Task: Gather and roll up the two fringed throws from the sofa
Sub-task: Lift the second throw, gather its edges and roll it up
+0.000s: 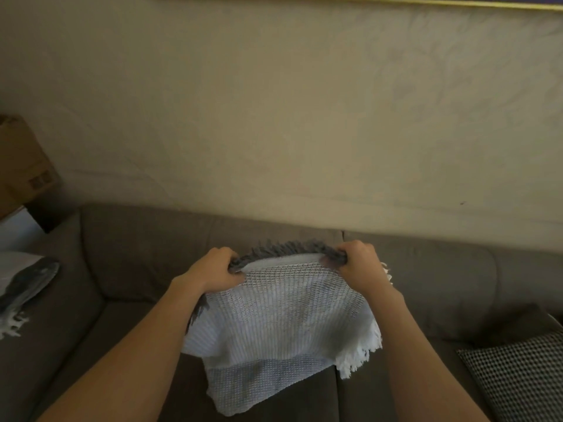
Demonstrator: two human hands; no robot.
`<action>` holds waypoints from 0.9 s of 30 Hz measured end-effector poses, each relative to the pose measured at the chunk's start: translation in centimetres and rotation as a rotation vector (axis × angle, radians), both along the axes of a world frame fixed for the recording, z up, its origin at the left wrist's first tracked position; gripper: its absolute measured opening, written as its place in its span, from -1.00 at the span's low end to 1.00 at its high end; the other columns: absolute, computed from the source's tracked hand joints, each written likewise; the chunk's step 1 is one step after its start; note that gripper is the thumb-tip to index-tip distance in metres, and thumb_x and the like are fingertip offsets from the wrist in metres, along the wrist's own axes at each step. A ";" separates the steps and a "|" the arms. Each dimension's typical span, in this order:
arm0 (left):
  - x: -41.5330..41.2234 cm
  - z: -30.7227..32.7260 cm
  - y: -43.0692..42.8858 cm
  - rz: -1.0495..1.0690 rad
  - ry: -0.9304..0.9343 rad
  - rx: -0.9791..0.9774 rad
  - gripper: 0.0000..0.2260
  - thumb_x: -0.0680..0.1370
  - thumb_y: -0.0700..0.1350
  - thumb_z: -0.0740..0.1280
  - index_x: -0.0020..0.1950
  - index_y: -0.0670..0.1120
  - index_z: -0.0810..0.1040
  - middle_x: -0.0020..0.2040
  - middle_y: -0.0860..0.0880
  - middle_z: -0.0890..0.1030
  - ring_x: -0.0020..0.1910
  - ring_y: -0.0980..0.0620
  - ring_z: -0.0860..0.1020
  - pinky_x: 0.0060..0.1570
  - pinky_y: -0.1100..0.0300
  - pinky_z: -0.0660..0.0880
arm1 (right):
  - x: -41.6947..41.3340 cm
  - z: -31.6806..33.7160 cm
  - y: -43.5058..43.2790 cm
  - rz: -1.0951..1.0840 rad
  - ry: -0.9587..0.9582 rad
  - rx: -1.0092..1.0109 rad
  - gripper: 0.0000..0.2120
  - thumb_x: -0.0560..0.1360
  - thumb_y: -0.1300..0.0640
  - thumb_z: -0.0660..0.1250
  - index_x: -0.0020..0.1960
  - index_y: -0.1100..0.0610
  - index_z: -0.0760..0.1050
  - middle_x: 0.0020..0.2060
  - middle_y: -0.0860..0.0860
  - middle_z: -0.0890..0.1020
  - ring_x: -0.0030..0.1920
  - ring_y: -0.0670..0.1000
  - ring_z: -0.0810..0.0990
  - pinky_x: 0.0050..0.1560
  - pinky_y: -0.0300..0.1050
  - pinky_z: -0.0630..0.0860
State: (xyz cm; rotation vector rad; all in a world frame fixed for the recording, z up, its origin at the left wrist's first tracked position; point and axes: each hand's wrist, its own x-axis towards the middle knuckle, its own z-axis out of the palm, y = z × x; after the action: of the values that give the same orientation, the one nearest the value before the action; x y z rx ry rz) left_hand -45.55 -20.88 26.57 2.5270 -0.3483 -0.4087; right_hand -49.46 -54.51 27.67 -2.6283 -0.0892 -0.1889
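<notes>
A white and grey woven throw (280, 324) with fringe hangs folded above the brown sofa seat (91, 345). My left hand (213, 269) grips its top edge at the left corner and my right hand (362, 263) grips the right corner, fingers curled over the dark grey fringe. White fringe dangles at the lower right side. A second fringed throw (21, 287), grey and white, lies bunched at the sofa's far left end.
A black-and-white patterned cushion (524, 376) sits at the sofa's right end. A cardboard box (21, 166) stands beyond the left armrest. A pale wall (274, 117) rises behind the sofa back.
</notes>
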 end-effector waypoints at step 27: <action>-1.5 3.2 -6.9 -0.386 -0.178 0.183 -0.18 0.58 -0.43 0.27 0.64 0.31 0.25 0.46 -0.14 0.54 -0.38 0.03 0.54 -0.41 0.05 0.45 | 0.8 4.3 4.1 -0.353 -0.254 -0.103 -0.73 0.32 0.32 0.29 -0.12 0.04 0.64 -0.38 0.01 0.56 -0.34 0.20 0.54 -0.42 -0.19 0.23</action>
State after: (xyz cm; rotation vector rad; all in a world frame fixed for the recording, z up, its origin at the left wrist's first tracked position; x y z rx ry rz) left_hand -47.06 -27.82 29.81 2.6798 -0.9132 -0.3739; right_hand -48.66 -50.38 31.93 -2.6906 0.2881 -0.6541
